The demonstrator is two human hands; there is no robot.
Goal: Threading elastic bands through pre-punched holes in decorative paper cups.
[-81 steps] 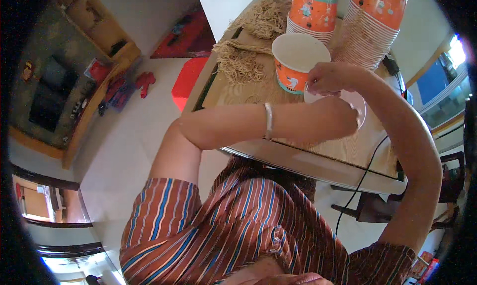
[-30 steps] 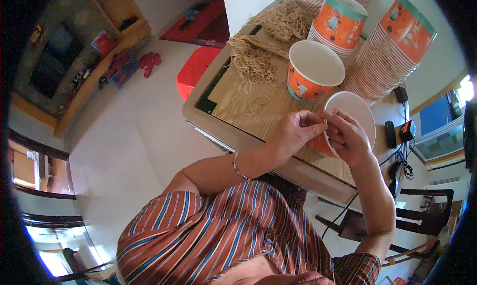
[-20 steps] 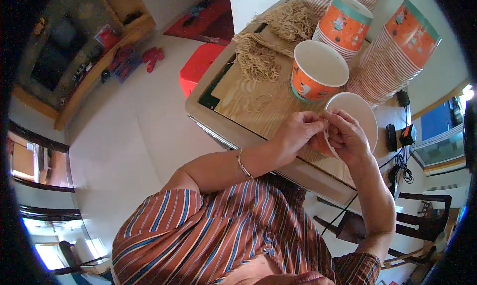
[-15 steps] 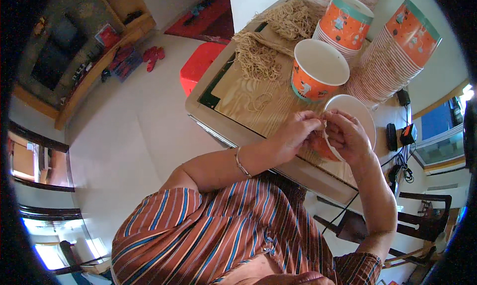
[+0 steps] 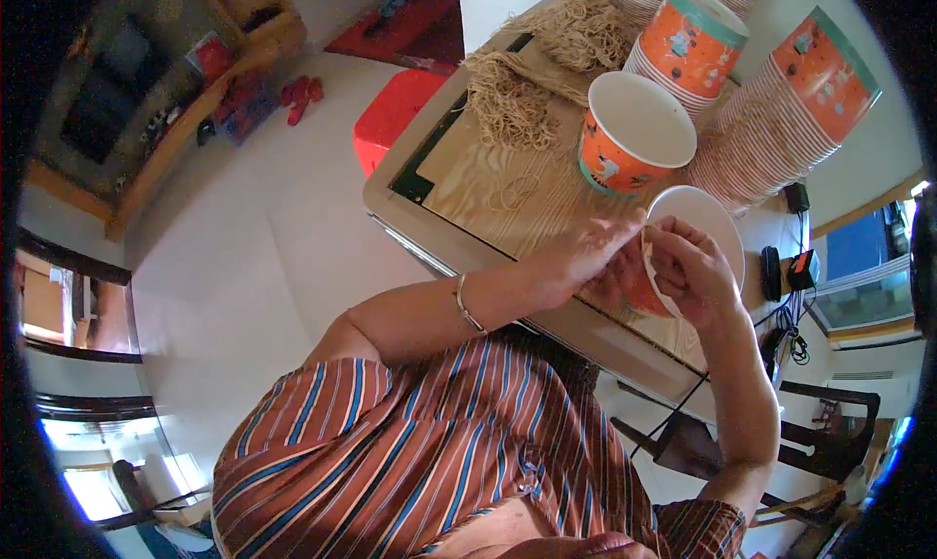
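A paper bucket [image 5: 705,216] with a white inside and an orange printed wall stands at the table's near right, partly behind my hands. My left hand [image 5: 600,257] lies against its left side, palm inward. That hand's fingers are blurred and partly hidden. My right hand [image 5: 691,276] is closed in a pinch at the near rim, its fingertips close to the left fingers. Whatever small thing they pinch is too small to make out. Just beyond stands a second orange paper bucket [image 5: 639,125] with a teal base band, upright and apart from both hands.
Tan stringy bundles [image 5: 512,96] lie at the table's far left, and a loose loop of string [image 5: 514,193] lies nearer. Tall stacks of nested paper buckets [image 5: 781,120] rise at the back right. Black adapters and cables [image 5: 789,330] line the right edge. A red stool [image 5: 395,115] stands left of the table.
My left fingers have gone from a pinch beside the right fingertips to a straighter, blurred pose. The right hand stays pinched at the bucket's rim. The view has shifted slightly.
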